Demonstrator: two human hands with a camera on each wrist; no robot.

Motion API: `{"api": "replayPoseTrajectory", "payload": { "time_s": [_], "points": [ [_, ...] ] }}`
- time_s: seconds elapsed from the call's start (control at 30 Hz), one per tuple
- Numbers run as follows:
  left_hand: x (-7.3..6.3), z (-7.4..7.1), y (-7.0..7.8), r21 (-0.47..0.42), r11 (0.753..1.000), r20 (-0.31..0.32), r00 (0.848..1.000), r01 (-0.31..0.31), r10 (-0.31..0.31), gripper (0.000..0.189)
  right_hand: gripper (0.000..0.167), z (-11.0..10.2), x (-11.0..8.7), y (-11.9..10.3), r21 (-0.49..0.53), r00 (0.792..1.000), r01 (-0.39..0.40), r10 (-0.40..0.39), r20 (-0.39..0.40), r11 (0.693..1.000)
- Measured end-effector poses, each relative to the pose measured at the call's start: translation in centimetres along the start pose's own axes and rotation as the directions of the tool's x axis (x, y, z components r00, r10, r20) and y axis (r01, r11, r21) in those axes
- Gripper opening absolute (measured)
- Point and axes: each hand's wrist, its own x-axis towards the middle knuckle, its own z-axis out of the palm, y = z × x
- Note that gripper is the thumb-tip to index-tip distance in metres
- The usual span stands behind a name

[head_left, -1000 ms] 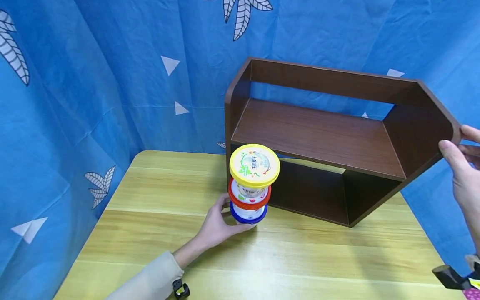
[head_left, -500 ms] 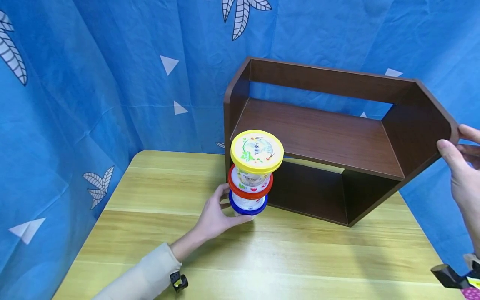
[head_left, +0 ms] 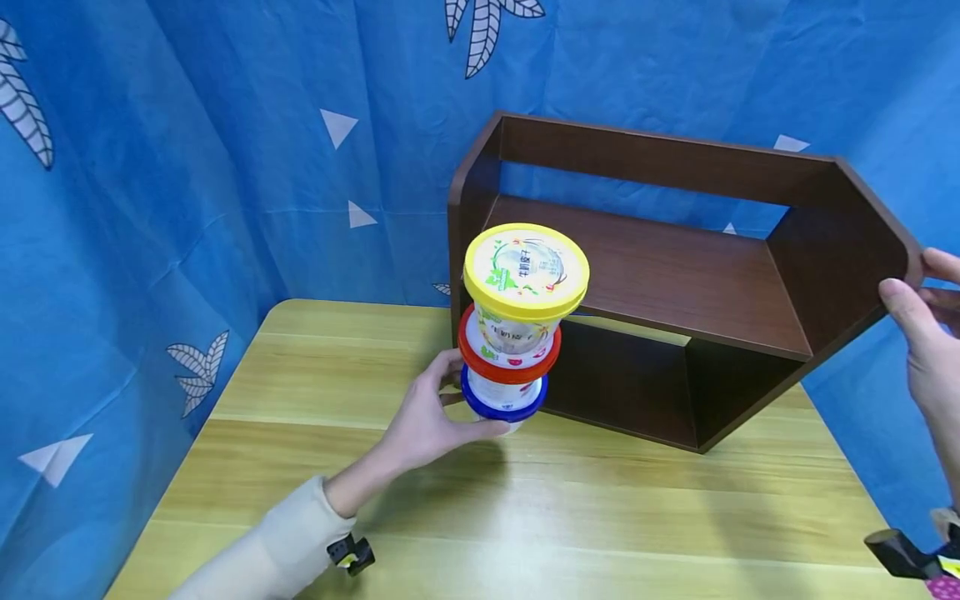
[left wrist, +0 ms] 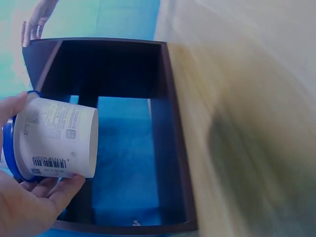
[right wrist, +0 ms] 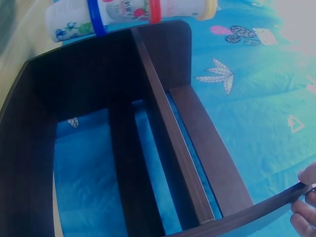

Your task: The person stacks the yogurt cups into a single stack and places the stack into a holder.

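Observation:
Three white plastic tubs are stacked one on another. On top is the yellow-lidded tub (head_left: 527, 271), under it the red-lidded tub (head_left: 510, 367), and lowest the blue-lidded tub (head_left: 504, 408). My left hand (head_left: 420, 421) grips the lowest tub by its side, thumb in front. The left wrist view shows that tub's barcoded wall (left wrist: 57, 136) and its bottom off the table. The stack hangs in front of the left end of a dark brown shelf (head_left: 652, 267). At the far right, my right hand (head_left: 926, 333) pinches the front edge of the shelf's side panel between thumb and fingers.
The shelf stands angled on a light wooden table (head_left: 315, 400), with an upper board and a lower compartment (head_left: 622, 379). A blue curtain (head_left: 300, 167) with leaf prints hangs behind and at both sides. Dark wrist devices (head_left: 351, 554) sit on the sleeves.
My left hand has lifted the stack of tubs upward, and the top tub now covers more of the upper board. My right hand stays on the shelf's side panel.

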Motion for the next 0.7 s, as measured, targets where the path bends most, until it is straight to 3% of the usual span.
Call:
{"api": "replayPoseTrajectory", "payload": {
  "time_s": [0.23, 0.7],
  "points": [
    [0.7, -0.9, 1.8, -0.010, 0.999, 0.012, 0.999, -0.050, 0.051, 0.083, 0.045, 0.2, 0.0, 0.2, -0.004, 0.999, 0.050, -0.050, 0.004, 0.999],
    [1.9, -1.8, 4.9, 0.009, 0.997, 0.036, 0.997, -0.073, 0.072, 0.079, 0.046, 0.1, -0.1, 0.0, -0.012, 1.000, 0.022, -0.022, 0.001, 1.000]
  ]
}}
